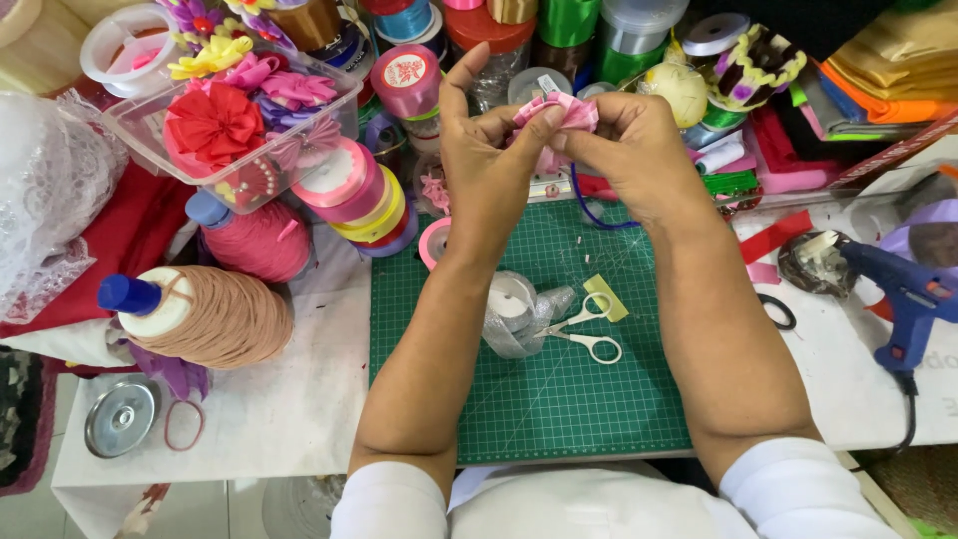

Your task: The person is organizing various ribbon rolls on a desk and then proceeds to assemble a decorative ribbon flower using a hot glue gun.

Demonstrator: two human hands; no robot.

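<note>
Head view, looking down: both hands are raised above the green cutting mat (559,399), meeting at a small folded pink ribbon piece (561,112). Left hand (489,150) pinches the ribbon between thumb and fingers, index finger sticking up; right hand (629,150) is closed on the same piece from the other side, fingertips touching the left ones. The ribbon sits between both hands, well above the mat, in front of the ribbon spools (404,80) at the back. On the mat below: white-handled scissors (584,329), a roll of silver ribbon (514,309) just beside them, a yellow-green scrap (606,296). A blue glue gun (908,299) lies off to the right, thread cones (215,314) on the left, a clear box of ribbon flowers (230,120) behind those. To do the fold well, my judgement: keep the pinch tight at the base so the layers stay aligned, and shift one finger at a time. Hard to tell: the ribbon's exact fold shape, since the fingers cover most of it; a blue cord (589,210) runs under the right hand with its end hidden; the glue gun is cut off at the frame edge.
</note>
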